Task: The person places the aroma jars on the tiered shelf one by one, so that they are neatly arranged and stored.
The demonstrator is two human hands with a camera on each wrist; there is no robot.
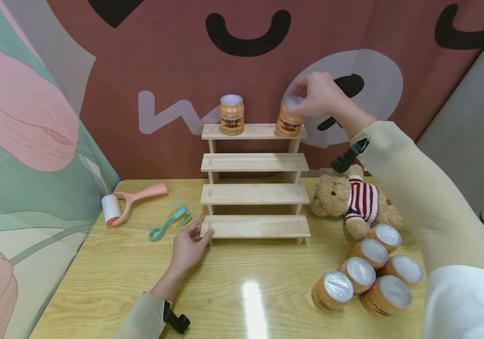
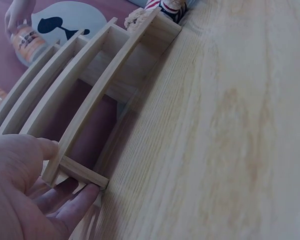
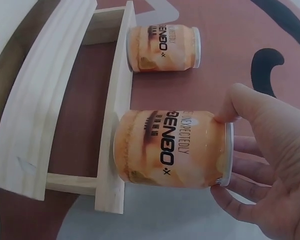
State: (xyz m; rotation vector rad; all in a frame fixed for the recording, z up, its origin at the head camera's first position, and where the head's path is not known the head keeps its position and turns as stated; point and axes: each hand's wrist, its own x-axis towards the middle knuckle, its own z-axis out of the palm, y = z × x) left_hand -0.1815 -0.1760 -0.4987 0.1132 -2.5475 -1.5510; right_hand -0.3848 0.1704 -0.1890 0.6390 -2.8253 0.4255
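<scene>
Right hand point(image 1: 320, 94) pinches a second can point(image 1: 289, 124) up top, left hand point(image 1: 187, 249) the rack's point(image 1: 254, 194) front-left corner. Six cans point(image 1: 360, 272) remain on the desk's point(image 1: 284, 287) right.

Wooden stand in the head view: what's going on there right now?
A person's right grip pinches an orange can near its lid, at the right end of the top step of the wooden stand; whether it is fully set down is hard to tell. The left grip holds the bottom step at its left end. Another can stands upright toward the top step's left. Six more cans stand on the table at the right, beside a teddy bear.
</scene>
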